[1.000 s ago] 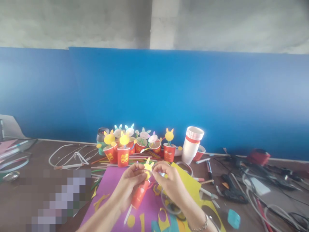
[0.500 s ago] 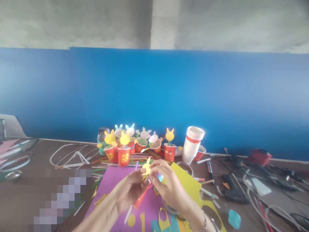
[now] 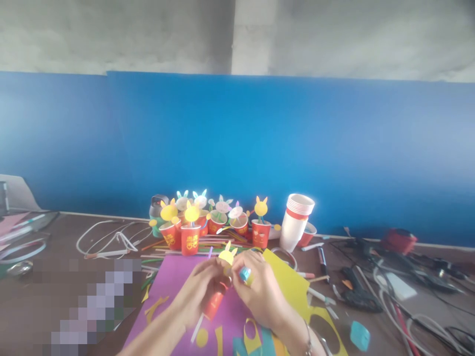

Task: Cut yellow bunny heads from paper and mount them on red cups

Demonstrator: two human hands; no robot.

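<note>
Yellow cutout (image 3: 226,255) in curled left hand (image 3: 198,289), blue piece (image 3: 244,274) in curled right hand (image 3: 262,289); cluttered table (image 3: 67,235), blue partition (image 3: 237,138).

Red cup (image 3: 214,304), apparently partly behind hands (image 3: 198,289)

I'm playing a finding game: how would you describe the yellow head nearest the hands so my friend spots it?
Start at the big blue partition, then find the purple sheet on the desk in front of it. Near that sheet's far edge, the pointy-eared yellow paper head shows between the left hand and right hand. The other yellow heads stand farther back, away from both hands.
</note>
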